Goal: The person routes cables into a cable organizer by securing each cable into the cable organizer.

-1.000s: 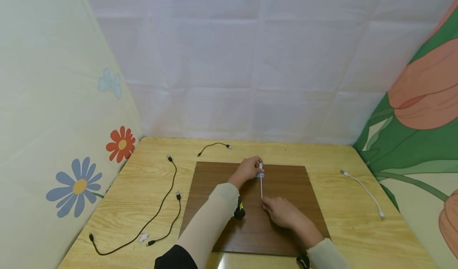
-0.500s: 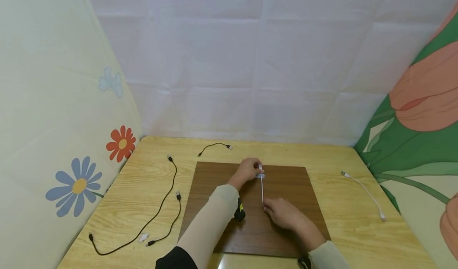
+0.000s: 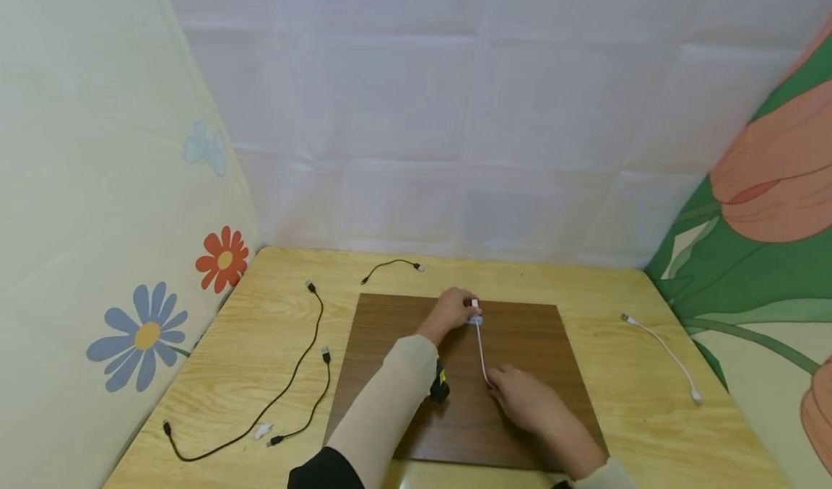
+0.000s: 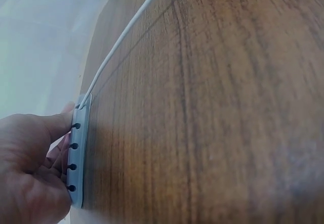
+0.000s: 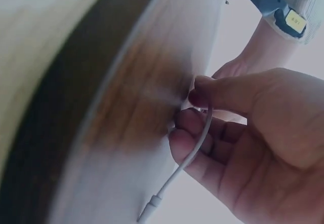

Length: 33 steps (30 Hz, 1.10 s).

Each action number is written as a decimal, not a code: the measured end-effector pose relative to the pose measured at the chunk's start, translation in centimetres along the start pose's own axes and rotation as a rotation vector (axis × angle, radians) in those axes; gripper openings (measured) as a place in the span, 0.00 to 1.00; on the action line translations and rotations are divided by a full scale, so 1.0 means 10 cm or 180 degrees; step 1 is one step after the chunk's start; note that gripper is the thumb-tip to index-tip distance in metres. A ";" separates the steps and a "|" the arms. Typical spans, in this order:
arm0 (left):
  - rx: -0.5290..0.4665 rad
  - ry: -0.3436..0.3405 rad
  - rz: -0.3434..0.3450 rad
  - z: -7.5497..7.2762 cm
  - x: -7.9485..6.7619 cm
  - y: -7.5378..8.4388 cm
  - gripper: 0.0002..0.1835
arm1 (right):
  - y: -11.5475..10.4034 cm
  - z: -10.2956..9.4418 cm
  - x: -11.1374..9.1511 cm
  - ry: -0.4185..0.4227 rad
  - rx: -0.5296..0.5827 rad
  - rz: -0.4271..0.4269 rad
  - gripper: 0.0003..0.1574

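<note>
My left hand (image 3: pixel 451 310) holds a grey slotted cable holder (image 4: pixel 76 176) on a dark brown board (image 3: pixel 416 431). Its thumb lies by the end slot, where a white cable (image 4: pixel 119 41) passes through; the other slots bear no cable. A white plug (image 3: pixel 475 303) shows just beyond the holder. Nearer the board's front, my right hand (image 3: pixel 529 402) pinches the white cable between thumb and fingers, and the stretch between the hands is nearly straight. In the right wrist view, the cable's near end, a grey-looking connector (image 5: pixel 150 209), hangs past the fingers.
Two black USB cables (image 3: pixel 291 377) (image 3: pixel 325 384) lie on the wooden table (image 3: pixel 650 417) to the left, with a small whitish scrap (image 3: pixel 262 430) between them. A short black cable (image 3: pixel 392 261) lies behind the board. Another white cable (image 3: pixel 669 352) is at the right.
My right hand has moved slightly toward the front right along with the white cable, which now slants more. The left hand keeps its place at the holder.
</note>
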<state>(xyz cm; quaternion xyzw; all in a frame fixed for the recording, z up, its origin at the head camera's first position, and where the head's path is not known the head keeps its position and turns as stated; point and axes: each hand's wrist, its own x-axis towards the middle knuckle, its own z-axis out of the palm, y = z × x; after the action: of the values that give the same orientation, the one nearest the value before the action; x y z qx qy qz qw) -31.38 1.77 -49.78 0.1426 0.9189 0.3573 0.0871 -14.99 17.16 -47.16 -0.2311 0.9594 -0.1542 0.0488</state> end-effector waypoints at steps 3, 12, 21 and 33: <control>-0.0002 0.0001 -0.0017 0.01 0.00 0.00 0.16 | -0.03 0.00 -0.05 0.0000 -0.0136 0.0096 0.05; -0.0044 -0.0049 -0.0105 0.01 0.00 -0.02 0.17 | 0.00 0.07 -0.14 0.0067 -0.0336 0.0007 0.06; -0.0079 -0.0032 -0.0062 -0.03 0.03 0.01 0.15 | -0.02 0.04 -0.24 0.0105 -0.0289 -0.0143 0.07; -0.0098 -0.0090 -0.0137 -0.01 0.06 -0.01 0.15 | 0.00 0.04 -0.30 -0.0006 -0.0217 -0.0271 0.06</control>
<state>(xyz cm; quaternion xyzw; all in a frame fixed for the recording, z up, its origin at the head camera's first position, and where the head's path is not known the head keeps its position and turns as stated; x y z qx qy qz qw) -32.00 1.84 -49.82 0.1265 0.9149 0.3673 0.1099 -12.24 18.40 -47.49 -0.2734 0.9533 -0.1231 0.0353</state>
